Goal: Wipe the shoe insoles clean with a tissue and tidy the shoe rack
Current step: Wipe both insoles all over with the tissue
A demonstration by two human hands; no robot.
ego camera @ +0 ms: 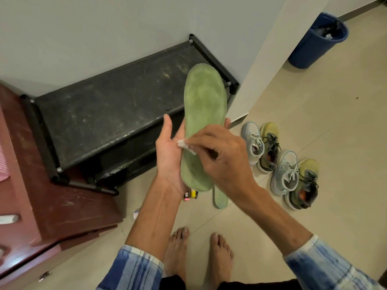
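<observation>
While the tissue (185, 144) is on it: the insole (204, 105) looks mid-wipe, held at centre frame, toe towards 12 o'clock.
Left hand (169, 155): palm up beneath the insole, fingers reaching under to its far edge, gripping it.
Right hand (222, 160): pinches the tissue against the insole's heel half.
Second insole (220, 198): on the floor at 6 o'clock of the held one; whether wiped, cannot tell.
Shoes (280, 162): four on the floor at 3 o'clock, off the rack.
Rack (109, 114): at 10 o'clock, top dusty; tidying looks still to do.
</observation>
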